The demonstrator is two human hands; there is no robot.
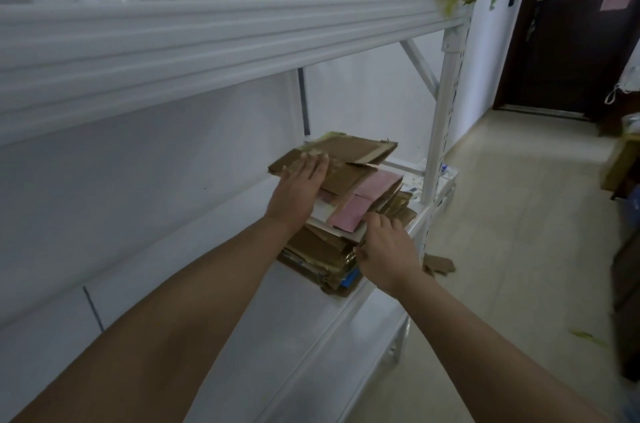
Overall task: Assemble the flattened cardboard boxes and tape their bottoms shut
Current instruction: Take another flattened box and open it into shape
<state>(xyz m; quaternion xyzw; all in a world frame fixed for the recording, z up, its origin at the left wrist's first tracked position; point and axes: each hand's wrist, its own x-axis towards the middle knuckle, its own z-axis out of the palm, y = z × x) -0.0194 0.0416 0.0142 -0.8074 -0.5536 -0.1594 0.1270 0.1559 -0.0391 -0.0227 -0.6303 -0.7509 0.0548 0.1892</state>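
From the head camera I look down at a white metal shelf point(346, 311) with a stack of flattened boxes point(332, 249) lying at its right end, close to the upright post point(440, 131). My left hand point(299, 187) lies flat on the top brown sheet point(349, 154), fingers straight and together, pressing it down. My right hand point(384, 246) is at the near right edge of the stack, fingers bent against the cardboard; I cannot tell whether it pinches a sheet or only touches the edge (the fingertips are hidden by the hand itself). A pink sheet point(360, 200) lies partway down, between the two hands.

As I judge it, the task has barely begun: every box I see is still flat, none is folded up, and no tape roll shows anywhere. What remains is to pull a sheet out, open it, fold the bottom flaps and tape them. A torn cardboard scrap point(440, 265) lies on the floor beside the shelf.
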